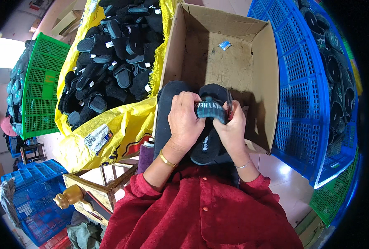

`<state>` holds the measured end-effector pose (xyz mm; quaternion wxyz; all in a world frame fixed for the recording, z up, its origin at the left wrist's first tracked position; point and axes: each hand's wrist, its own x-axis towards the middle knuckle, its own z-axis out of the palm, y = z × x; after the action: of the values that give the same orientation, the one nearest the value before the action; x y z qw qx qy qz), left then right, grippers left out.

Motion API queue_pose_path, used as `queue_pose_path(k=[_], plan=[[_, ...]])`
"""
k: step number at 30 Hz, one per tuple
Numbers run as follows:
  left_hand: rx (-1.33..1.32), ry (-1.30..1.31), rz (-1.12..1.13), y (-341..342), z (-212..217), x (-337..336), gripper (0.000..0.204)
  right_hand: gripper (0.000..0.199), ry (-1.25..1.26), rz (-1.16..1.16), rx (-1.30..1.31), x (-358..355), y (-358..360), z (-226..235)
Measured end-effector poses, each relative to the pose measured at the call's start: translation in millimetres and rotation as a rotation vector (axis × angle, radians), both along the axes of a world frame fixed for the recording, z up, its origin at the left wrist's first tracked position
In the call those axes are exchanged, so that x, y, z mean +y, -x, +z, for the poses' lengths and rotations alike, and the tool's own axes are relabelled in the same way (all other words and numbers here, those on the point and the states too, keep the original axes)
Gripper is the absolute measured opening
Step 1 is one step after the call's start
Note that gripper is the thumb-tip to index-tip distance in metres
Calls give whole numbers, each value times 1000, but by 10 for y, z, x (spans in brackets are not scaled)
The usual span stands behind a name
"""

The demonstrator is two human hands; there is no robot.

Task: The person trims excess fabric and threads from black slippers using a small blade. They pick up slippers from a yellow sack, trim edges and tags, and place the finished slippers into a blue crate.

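Note:
A dark slipper [206,147] lies across my lap, its open toe away from me and pale lettering on the footbed. Its green-and-black plaid strap [210,110] is pinched at the left side by my left hand [185,118], which wears a gold bangle above it. At the strap's right end is my right hand [231,126], closed round a small pair of scissors [229,108] with a dark, blurred blade and a bit of red at the handle. The palm sides of both hands are hidden.
Ahead stands a cardboard box [264,70] holding a small blue packet [224,45]. At left, a yellow sack [130,118] is heaped with black slippers [122,76]. Slipper-filled crates, one blue [294,79] and one green [45,91], flank me. A wooden stool [109,182] sits lower left.

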<state>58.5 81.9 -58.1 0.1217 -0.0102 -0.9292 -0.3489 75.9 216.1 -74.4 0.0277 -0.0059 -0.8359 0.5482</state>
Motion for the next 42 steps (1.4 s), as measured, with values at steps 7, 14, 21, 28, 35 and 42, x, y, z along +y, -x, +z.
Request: queue_pose_path(k=[7,14,21,28,35,42], plan=[[121,133,-59,108,-44,-57,48,29,123,-5,-5,-19,-305,-18],[182,137,-233,-40,76,-149,45,35,-328,64,189,92,-269,-87],[246,258,-272,99,-54,-189,13,27,-121,339,216,98,-394,31],[247,150,-322,-200,-5,-202,25,39,169,-87,-29,454,-65,139],[252,113,-436,-424,-5,-189,35,27,355,-13,-306,392,-10,-227],[-70,114,-554,-988,42,-328,22,34,207,-11,-226,403,-76,-117]])
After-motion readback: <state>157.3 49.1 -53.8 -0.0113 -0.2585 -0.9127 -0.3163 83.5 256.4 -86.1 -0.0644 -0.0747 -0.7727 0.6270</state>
